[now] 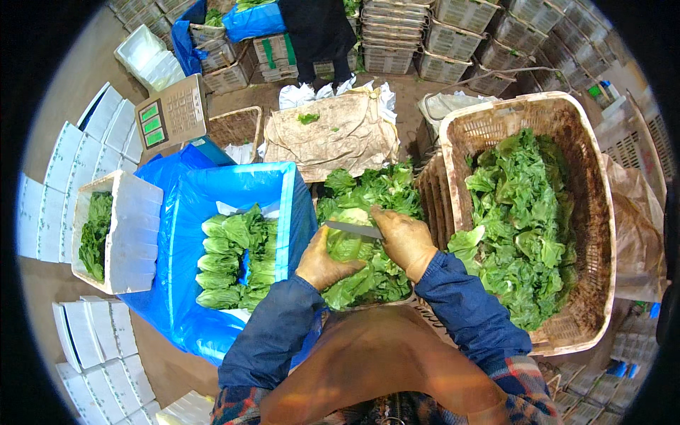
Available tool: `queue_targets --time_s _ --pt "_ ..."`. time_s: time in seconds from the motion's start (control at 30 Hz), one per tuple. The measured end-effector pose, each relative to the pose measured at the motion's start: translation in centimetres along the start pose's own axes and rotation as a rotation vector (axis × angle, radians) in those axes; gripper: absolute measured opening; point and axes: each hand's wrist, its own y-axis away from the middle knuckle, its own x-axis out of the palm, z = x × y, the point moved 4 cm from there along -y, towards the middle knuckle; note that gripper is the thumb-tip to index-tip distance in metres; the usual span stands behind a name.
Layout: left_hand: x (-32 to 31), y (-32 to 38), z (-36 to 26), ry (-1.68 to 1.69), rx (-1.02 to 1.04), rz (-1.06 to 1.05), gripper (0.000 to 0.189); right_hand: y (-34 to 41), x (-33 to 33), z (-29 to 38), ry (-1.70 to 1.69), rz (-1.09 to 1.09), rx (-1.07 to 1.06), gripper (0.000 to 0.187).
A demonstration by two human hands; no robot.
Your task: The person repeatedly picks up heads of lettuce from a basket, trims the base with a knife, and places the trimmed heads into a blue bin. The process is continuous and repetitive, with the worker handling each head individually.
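Note:
My left hand (324,263) is wrapped round a head of leafy green lettuce (346,248), its pale cut end facing away from me. In my right hand (402,239) is a knife (355,229), its blade lying across the lettuce and pointing left. Beneath both hands, loose lettuce leaves (372,188) are heaped. To the left, a box lined with blue plastic film (186,186) holds lettuce heads (223,260) laid in rows. On the right, a dirty plastic crate (604,255) contains more leafy lettuce (520,228).
A digital scale panel (171,111) stands behind the blue-lined box. A white foam box (135,228) with greens sits at far left, near stacked white boxes (66,159). Ahead lies a stained cloth (329,138). Beyond it stands a person in dark clothes (319,37), beside stacked crates (390,56).

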Motion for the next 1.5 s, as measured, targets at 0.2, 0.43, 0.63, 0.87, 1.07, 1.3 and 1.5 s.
queue_targets --time_s 0.2,0.43,0.63,0.87,1.07,1.3,1.5 --pt "-0.4 2.1 0.7 -0.016 -0.010 0.140 0.117 1.1 3.5 -9.8 0.092 0.021 0.256 0.037" --pt "0.9 -1.1 -4.3 0.025 0.145 0.067 0.122 3.2 3.3 -3.1 -1.193 -0.209 0.244 0.068" --pt "-1.9 -2.3 0.2 0.976 0.305 -0.146 0.105 4.3 1.0 -7.3 -1.850 -0.305 0.342 0.050" --pt "3.4 -2.9 4.6 0.978 -0.073 -0.148 0.060 2.9 3.5 -12.8 -1.578 0.186 0.071 0.065" --pt "3.3 -3.2 5.5 0.864 -0.070 -0.209 0.049 -0.2 3.1 -8.4 -1.051 0.186 0.189 0.056" --pt "3.3 -1.9 7.5 1.018 -0.137 -0.200 0.043 -0.3 3.3 -5.5 -0.334 -0.066 0.030 0.035" --pt "3.2 -2.0 9.2 0.993 -0.196 -0.162 0.043 1.1 5.1 -5.4 -0.408 -0.040 -0.051 0.035"
